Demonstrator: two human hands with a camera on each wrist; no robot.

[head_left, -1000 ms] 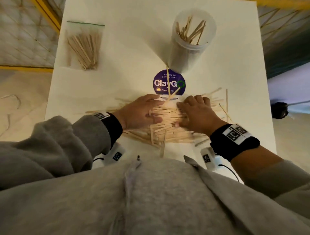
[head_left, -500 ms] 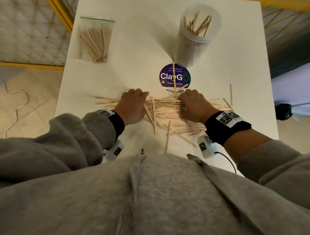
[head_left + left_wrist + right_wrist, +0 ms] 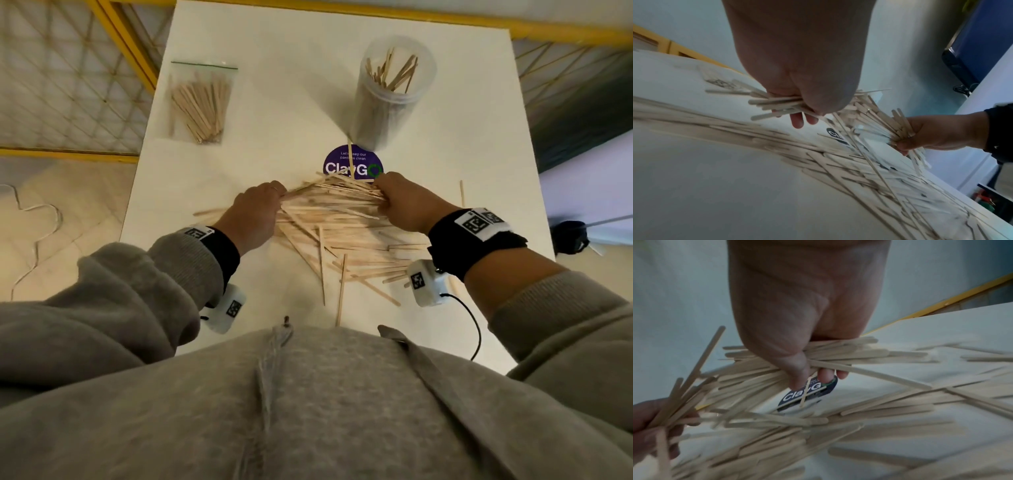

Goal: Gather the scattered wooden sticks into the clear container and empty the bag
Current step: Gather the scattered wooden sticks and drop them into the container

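A bundle of flat wooden sticks (image 3: 334,202) is lifted a little off the white table (image 3: 284,102), held at both ends. My left hand (image 3: 255,214) grips its left end (image 3: 774,105); my right hand (image 3: 406,204) grips its right end (image 3: 838,352). More loose sticks (image 3: 346,253) lie scattered below, toward me. The clear container (image 3: 390,92) stands upright at the back right with several sticks inside. A zip bag (image 3: 202,102) holding sticks lies flat at the back left.
A round purple sticker (image 3: 352,166) sits between the bundle and the container, with one thin stick across it. A single stick (image 3: 461,193) lies apart at the right. Yellow rails (image 3: 120,37) border the table's far and left sides.
Both hands went from raking the flat pile together to closing round the ends of a bundle and raising it toward the sticker. The camera view shifted forward.
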